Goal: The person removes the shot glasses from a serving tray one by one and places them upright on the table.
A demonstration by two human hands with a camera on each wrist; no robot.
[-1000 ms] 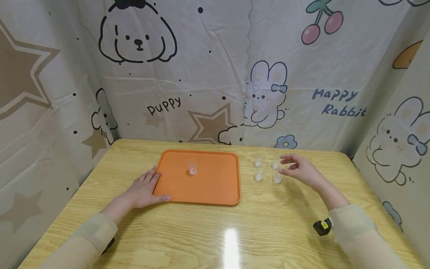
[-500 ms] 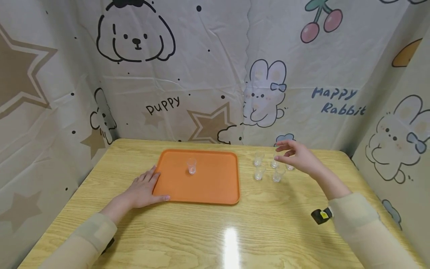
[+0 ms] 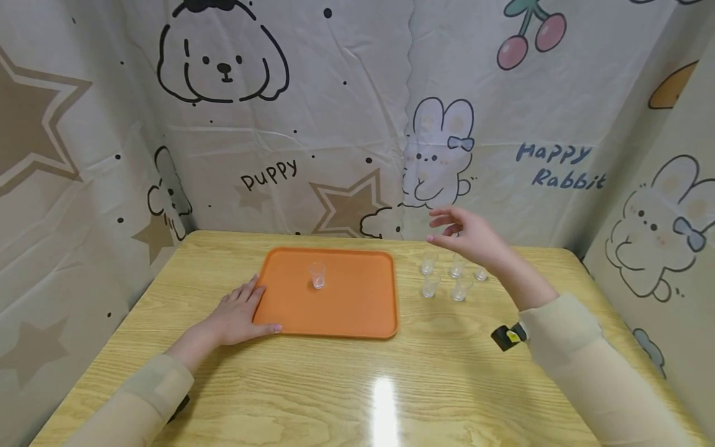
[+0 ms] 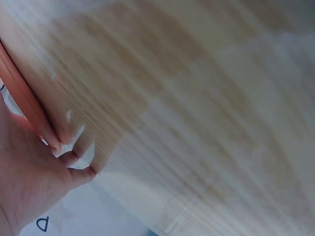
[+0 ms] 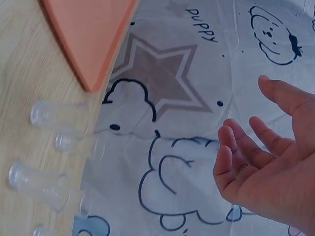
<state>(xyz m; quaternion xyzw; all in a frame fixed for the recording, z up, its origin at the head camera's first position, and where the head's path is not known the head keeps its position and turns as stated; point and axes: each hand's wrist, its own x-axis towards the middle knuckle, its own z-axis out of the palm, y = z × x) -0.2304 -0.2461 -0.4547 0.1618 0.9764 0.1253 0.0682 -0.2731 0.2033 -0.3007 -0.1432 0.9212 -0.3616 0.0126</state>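
Observation:
Flat beside the orange tray [image 3: 357, 310], my left hand [image 3: 237, 316] touches its left edge, fingers straight and the thumb at the front left corner. One small clear cup [image 3: 318, 276] stands upright on the tray. My right hand [image 3: 469, 239] is raised above the back of the table, over several more clear cups. Its fingers are loosely bent and apart from the thumb, with nothing between them in the right wrist view. Among those cups are a front left one [image 3: 430, 287], a front right one [image 3: 460, 290] and a back right one [image 3: 481, 273], partly behind the forearm.
The wooden table [image 3: 313, 391] ends at a printed curtain [image 3: 335, 112] behind, with curtain also along both sides. The cups stand a short way right of the tray, near the table's back edge. A black wrist device [image 3: 507, 337] hangs under the right sleeve.
My right hand has risen from beside the front right cup and moved leftward above the group, holding nothing. The left hand, the tray and its cup have stayed in place.

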